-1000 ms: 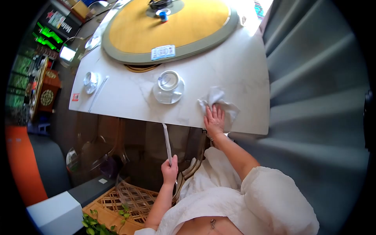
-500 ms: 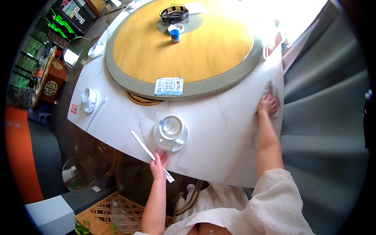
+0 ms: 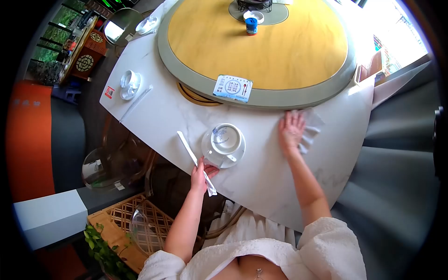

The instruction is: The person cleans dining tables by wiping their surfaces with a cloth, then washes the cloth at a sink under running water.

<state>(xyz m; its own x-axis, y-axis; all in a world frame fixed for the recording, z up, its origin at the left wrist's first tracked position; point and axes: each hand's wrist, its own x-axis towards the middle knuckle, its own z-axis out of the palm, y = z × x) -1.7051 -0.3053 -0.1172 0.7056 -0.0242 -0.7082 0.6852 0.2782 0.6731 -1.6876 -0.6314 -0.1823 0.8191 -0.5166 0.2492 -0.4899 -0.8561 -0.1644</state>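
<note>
My left hand holds a long white paper-wrapped stick packet between thumb and palm, its fingers reaching the near edge of a saucer. On that saucer an upturned white bowl sits with a small white handle or spoon beside it. Right of the saucer, close to the turntable's rim, my right hand lies flat with spread fingers on the left part of a crumpled pale cloth, pressing it to the white marble tabletop.
A yellow turntable with a grey rim carries a printed card, a blue can and a white dish. Another place setting and a clear wrapped packet are at the left. Grey curtains hang at the right.
My right hand and the cloth went from the near edge to the table's right side, then back left beside the turntable. My left hand rose with the packet from below the table edge to the saucer.
</note>
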